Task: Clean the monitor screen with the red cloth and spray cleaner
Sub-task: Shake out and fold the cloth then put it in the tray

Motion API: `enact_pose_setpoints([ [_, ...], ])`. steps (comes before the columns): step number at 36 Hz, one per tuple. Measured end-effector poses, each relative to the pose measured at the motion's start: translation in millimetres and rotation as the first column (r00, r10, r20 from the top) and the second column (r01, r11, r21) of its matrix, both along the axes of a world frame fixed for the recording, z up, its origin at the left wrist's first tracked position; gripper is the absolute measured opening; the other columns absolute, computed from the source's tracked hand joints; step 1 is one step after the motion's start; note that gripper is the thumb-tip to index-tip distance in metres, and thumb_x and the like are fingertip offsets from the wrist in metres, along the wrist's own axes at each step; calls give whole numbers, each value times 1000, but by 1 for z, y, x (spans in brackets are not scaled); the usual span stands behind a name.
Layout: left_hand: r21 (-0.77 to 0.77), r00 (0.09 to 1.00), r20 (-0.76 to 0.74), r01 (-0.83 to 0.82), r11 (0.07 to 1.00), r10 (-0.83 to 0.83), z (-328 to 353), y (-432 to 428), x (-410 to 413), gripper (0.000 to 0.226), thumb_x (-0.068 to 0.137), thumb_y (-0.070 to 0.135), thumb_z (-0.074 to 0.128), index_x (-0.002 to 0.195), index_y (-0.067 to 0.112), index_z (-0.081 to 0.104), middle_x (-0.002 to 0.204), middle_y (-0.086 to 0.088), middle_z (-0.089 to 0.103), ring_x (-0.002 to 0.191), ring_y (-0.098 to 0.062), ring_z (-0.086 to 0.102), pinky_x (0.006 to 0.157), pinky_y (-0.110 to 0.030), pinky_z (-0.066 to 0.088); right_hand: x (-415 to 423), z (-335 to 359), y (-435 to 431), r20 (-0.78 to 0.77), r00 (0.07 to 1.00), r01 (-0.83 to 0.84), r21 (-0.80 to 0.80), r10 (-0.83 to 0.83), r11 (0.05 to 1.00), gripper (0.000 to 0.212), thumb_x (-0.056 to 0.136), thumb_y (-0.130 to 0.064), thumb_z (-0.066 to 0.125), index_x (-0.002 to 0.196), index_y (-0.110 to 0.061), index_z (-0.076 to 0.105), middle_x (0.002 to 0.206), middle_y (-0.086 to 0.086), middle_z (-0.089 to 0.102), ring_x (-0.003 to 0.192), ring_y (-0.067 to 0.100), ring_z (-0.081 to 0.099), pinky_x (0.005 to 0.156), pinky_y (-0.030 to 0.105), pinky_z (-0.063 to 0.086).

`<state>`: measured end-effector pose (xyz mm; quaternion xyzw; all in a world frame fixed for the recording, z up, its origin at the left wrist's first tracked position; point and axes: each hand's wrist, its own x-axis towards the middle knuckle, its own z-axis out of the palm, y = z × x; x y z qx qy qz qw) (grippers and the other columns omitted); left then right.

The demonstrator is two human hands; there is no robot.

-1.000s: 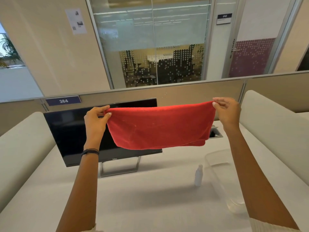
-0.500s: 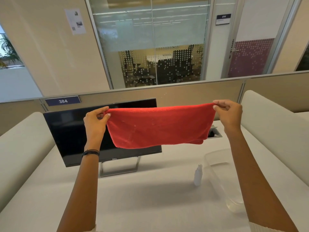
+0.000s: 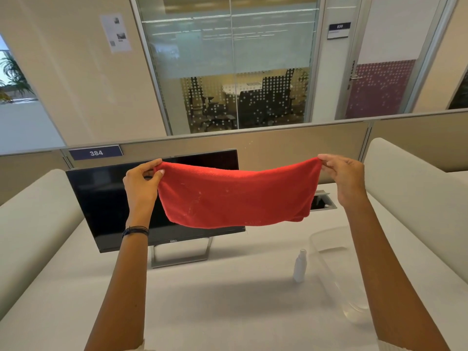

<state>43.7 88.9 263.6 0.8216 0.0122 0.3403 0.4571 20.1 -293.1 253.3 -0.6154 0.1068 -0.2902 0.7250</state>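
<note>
A red cloth [image 3: 235,196] hangs folded in the air, stretched between both hands in front of the monitor. My left hand [image 3: 140,188] pinches its top left corner and my right hand [image 3: 344,177] pinches its top right corner. The black monitor [image 3: 101,203] stands on a silver foot on the white desk, its screen dark; the cloth hides the screen's right part. A small white spray bottle [image 3: 300,266] stands upright on the desk to the right of the monitor's foot, below the cloth.
A clear plastic tub [image 3: 331,264] sits on the white desk [image 3: 215,312] just right of the bottle. A cable port [image 3: 323,201] lies behind the cloth's right end. Padded white dividers flank the desk, and a beige partition runs behind the monitor.
The cloth's top edge has gone slack and sags in the middle. Both hands keep hold of their corners and have stayed nearly in place.
</note>
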Motion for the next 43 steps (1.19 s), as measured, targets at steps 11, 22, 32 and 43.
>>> enact_pose_setpoints([
  [11,-12,1000,15,12,1000,-12,-1,0,0,32,83,4,65,116,5,64,108,-14,67,91,-16,60,86,-22,46,9,-14,0,-17,992,116,-309,-127,944,20,79,-5,70,99,-3,69,90,8,69,78,13,64,68,9,50],
  [22,49,996,87,12,999,-16,-5,-4,2,29,84,4,64,113,6,66,105,-13,68,90,-16,60,84,-23,48,5,-19,-6,90,973,202,-780,-213,593,15,83,5,60,92,0,71,92,17,66,80,22,60,77,27,50],
  [32,188,995,95,-57,981,39,-13,-6,5,27,86,5,62,112,3,66,105,-15,65,91,-24,62,90,-35,52,-2,-26,1,152,942,294,-804,-300,517,19,91,-2,52,103,4,66,100,21,60,91,31,59,79,25,44],
  [43,103,998,-64,-12,995,18,-21,4,10,18,88,16,61,102,6,65,110,-13,58,90,-16,56,91,-37,51,-1,-26,-2,95,979,203,-572,-182,795,15,94,-8,48,104,-1,56,95,4,58,91,17,55,73,10,43],
])
